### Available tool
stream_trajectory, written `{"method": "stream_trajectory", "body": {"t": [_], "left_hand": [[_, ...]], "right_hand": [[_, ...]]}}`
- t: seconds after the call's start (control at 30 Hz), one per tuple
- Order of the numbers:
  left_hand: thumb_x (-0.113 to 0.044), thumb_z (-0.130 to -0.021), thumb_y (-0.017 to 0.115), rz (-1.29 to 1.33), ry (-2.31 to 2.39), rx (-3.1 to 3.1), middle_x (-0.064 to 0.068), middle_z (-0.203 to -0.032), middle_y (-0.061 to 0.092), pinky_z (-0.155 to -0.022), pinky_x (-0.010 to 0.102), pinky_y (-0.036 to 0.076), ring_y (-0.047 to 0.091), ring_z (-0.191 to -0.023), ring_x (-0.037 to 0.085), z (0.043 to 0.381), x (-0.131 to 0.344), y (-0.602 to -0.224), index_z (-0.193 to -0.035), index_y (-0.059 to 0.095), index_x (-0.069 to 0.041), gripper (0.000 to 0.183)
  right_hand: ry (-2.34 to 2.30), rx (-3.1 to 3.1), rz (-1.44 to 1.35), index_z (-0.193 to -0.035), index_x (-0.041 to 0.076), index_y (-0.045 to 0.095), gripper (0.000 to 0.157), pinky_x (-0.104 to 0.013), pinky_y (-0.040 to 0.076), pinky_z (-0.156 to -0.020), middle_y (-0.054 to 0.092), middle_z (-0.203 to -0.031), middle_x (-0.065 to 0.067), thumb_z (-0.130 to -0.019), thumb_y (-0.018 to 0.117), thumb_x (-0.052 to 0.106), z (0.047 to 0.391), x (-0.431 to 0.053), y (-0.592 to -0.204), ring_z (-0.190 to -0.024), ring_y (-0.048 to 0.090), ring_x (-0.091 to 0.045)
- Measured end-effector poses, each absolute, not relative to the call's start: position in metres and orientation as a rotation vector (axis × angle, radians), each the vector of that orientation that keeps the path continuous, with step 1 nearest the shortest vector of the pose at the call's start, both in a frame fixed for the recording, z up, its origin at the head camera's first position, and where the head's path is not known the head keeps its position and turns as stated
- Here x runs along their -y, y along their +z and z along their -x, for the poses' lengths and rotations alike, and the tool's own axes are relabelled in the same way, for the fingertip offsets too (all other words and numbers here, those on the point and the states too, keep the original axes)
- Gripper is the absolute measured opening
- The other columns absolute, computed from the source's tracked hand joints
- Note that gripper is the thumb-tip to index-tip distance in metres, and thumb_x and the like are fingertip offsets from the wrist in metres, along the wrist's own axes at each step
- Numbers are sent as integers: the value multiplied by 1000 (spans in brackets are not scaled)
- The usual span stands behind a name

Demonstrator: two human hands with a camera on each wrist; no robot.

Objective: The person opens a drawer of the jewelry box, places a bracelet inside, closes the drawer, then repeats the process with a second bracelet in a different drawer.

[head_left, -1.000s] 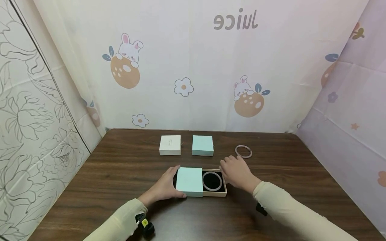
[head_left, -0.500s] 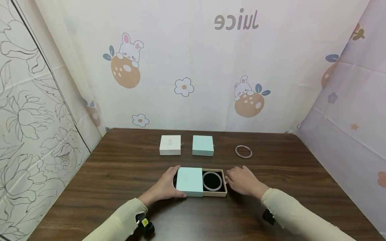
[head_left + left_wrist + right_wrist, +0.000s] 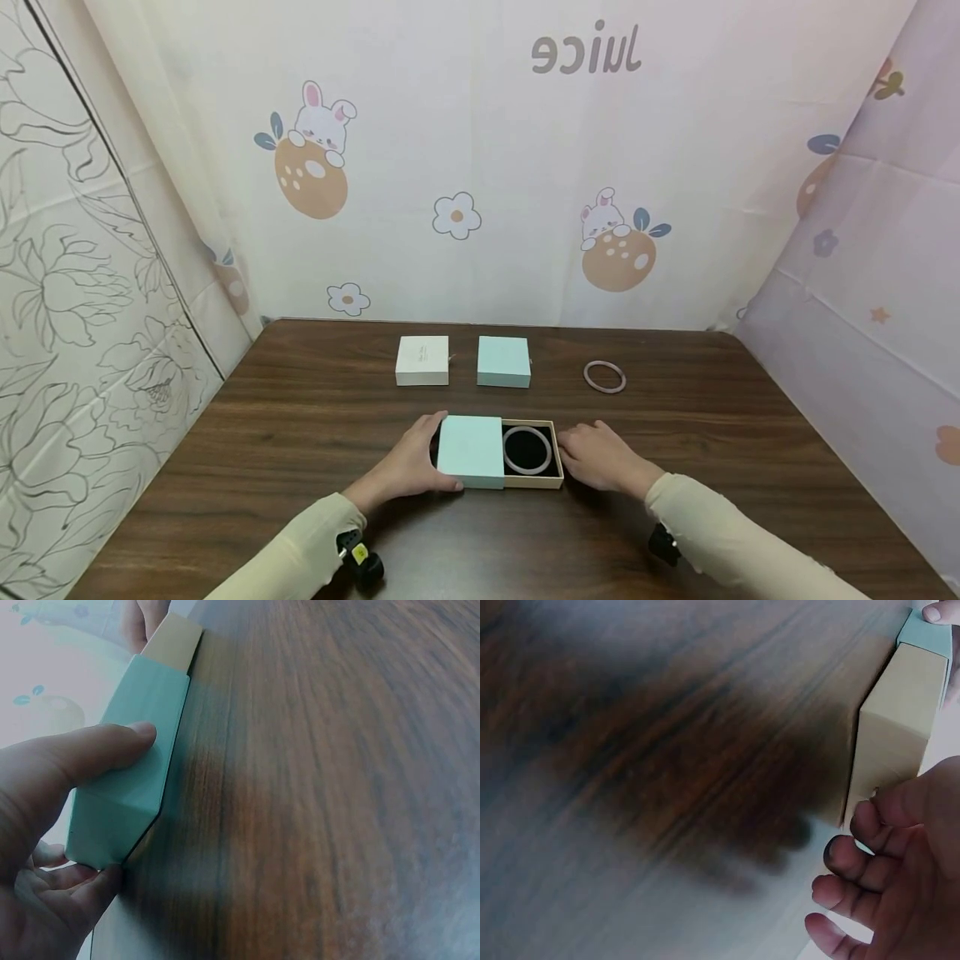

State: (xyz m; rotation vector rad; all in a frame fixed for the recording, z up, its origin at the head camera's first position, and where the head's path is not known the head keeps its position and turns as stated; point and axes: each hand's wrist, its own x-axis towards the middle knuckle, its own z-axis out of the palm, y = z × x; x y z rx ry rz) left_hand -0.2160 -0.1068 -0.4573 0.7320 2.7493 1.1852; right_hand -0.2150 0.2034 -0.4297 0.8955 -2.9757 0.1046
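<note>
I see the left hand (image 3: 408, 462) gripping the mint box cover (image 3: 470, 450), and right of it the right hand (image 3: 600, 456) has just come to pinch the end of the drawer (image 3: 534, 482) bearing a bangle (image 3: 527, 472), so its slide seems controlled.

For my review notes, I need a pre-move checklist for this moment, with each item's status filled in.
1. Left hand gripping the teal sleeve: ok.
2. Drawer fully inside the sleeve: not ok; part of it sticks out on the right.
3. Right hand holding the drawer's end: cannot tell; it is there, but what it pinches, if anything, is hidden.
4. Ring inside the drawer's rim: ok.
5. Loose ring apart from both hands: ok, on the table beyond the right hand.
</note>
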Motion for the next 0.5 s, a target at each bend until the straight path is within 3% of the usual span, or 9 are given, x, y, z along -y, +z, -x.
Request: {"method": "stream_trajectory", "body": {"t": [0.5], "left_hand": [[-36, -63, 87, -725, 1173, -2766, 19, -133, 45, -93, 48, 41, 48, -115, 31, 217, 107, -460, -143, 32, 6, 106]], "right_hand": [[77, 2971, -953, -68, 20, 50, 28, -39, 33, -65, 47, -63, 8, -95, 50, 14, 216, -201, -429, -69, 53, -17]]}}
